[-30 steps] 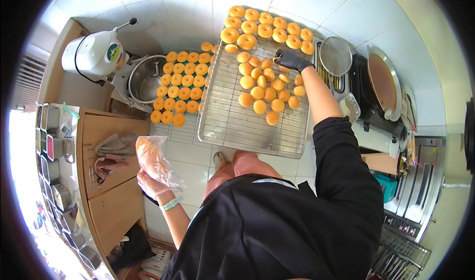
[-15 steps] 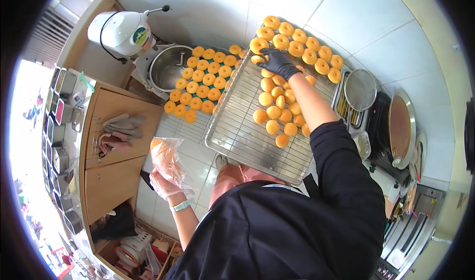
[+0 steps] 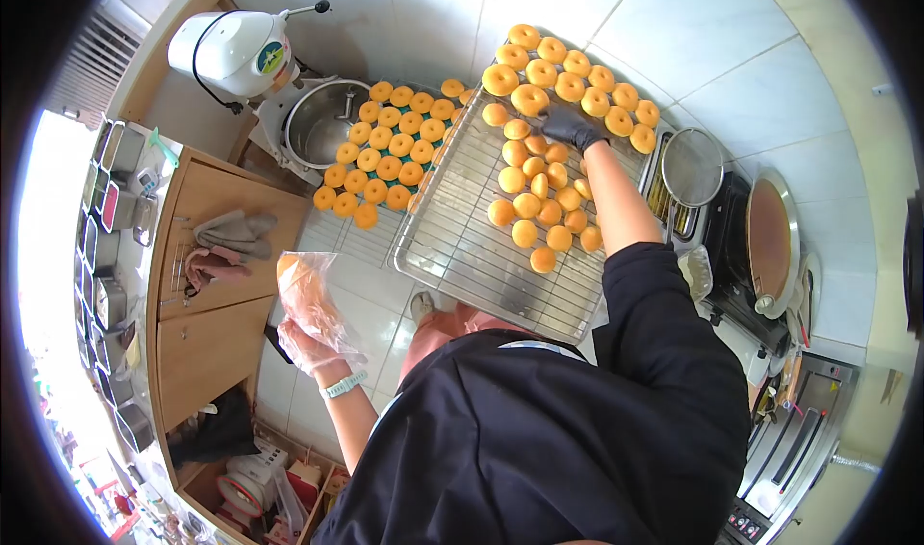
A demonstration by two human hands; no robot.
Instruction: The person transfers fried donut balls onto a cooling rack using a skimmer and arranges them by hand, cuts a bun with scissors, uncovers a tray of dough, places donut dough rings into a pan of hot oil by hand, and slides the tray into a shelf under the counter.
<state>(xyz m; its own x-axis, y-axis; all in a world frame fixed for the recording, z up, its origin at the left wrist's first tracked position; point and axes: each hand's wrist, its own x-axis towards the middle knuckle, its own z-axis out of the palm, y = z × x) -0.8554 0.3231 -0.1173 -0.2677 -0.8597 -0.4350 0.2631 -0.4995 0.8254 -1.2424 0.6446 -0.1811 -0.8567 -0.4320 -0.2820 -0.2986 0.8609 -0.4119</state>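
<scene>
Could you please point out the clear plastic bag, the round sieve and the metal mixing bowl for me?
Clear plastic bag [image 3: 318, 307]: head view, middle of its front, over the bread inside.
Round sieve [image 3: 692, 167]: head view, centre of the mesh.
Metal mixing bowl [image 3: 314, 133]: head view, inner wall.

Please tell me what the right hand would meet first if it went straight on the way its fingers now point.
Most likely the ring doughnut just beyond the fingertips of the right hand, though depth is unclear and it might pass above.
</scene>
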